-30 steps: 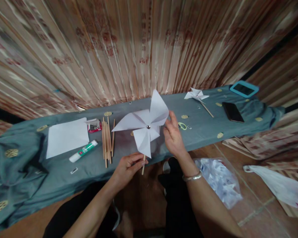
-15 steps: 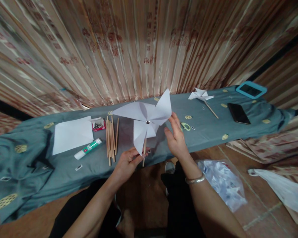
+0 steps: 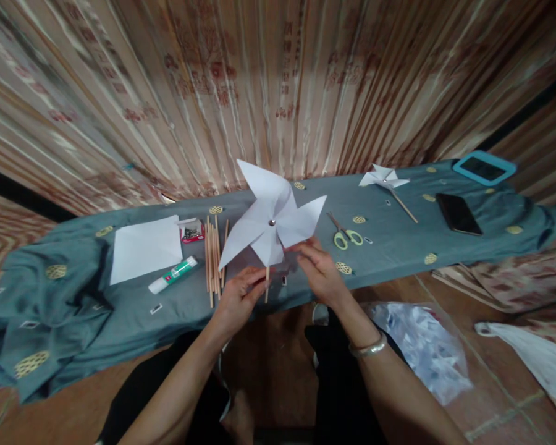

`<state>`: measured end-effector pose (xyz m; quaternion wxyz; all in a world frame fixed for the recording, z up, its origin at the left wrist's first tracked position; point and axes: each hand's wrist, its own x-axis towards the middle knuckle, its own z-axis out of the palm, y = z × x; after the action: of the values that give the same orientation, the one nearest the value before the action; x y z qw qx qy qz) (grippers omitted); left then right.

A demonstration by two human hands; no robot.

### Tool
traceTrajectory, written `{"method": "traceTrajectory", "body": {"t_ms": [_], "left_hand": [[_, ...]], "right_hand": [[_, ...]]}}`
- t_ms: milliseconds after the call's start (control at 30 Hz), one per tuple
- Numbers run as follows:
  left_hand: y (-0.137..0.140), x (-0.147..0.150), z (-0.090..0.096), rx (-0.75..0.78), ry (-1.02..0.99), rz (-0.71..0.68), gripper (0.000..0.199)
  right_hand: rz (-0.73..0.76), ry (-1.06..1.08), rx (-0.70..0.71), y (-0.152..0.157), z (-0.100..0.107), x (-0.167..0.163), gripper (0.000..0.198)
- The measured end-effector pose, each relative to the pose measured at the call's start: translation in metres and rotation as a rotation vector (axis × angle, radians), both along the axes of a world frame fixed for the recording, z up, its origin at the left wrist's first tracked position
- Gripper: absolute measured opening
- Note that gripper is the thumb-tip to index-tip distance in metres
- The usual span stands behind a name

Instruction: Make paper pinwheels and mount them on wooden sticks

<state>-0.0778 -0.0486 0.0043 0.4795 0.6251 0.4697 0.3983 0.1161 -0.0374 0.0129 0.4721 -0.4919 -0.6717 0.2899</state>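
A white paper pinwheel [image 3: 278, 210] with a metal pin at its centre stands upright in front of me on a thin wooden stick. My left hand [image 3: 239, 300] pinches that stick between thumb and fingers, just under the paper blades. Beside the lower right blade is my right hand [image 3: 322, 272], its fingers stretched towards the paper and thumb apart. Its fingertips are at the blade's edge; whether they touch it I cannot tell. Left of the pinwheel lies a bunch of wooden sticks [image 3: 212, 259], partly overlapped by a blade tip. To the right, scissors [image 3: 341, 235] with green handles lie spread.
On the cloth-covered table [image 3: 389, 247] at left are paper sheets [image 3: 146, 250], a small red box [image 3: 193, 231] of pins and a glue stick [image 3: 173, 275]. At right lie a smaller pinwheel [image 3: 385, 180], a phone [image 3: 458, 213] and a blue-framed device [image 3: 484, 168]. A plastic bag [image 3: 426, 346] sits on the floor.
The pinwheel's blades have turned and now face me more squarely. My right hand has moved slightly left and down, towards the lower right blade. The scissors have come into fuller view.
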Motion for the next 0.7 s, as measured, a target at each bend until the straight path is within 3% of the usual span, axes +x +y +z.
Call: {"method": "traceTrajectory", "body": {"t_ms": [133,233,433,600,700], "left_hand": [[0.002,0.0,0.002,0.028,0.009,0.021,0.011],[0.002,-0.001,0.002,0.064,0.034,0.035,0.011],[0.001,-0.001,0.001,0.023,-0.006,0.069,0.014],[0.001,0.001,0.002,-0.02,-0.098,0.127,0.017],[0.001,0.004,0.003,-0.065,-0.162,0.131,0.018]], "right_hand": [[0.14,0.103,-0.139,-0.008,0.006,-0.009,0.032],[0.212,0.124,-0.152,-0.009,0.007,-0.009,0.031],[0.08,0.167,-0.196,-0.007,-0.004,0.002,0.022],[0.328,0.046,-0.435,-0.017,-0.012,-0.009,0.021],[0.377,-0.01,-0.441,-0.021,-0.014,-0.018,0.018]]}}
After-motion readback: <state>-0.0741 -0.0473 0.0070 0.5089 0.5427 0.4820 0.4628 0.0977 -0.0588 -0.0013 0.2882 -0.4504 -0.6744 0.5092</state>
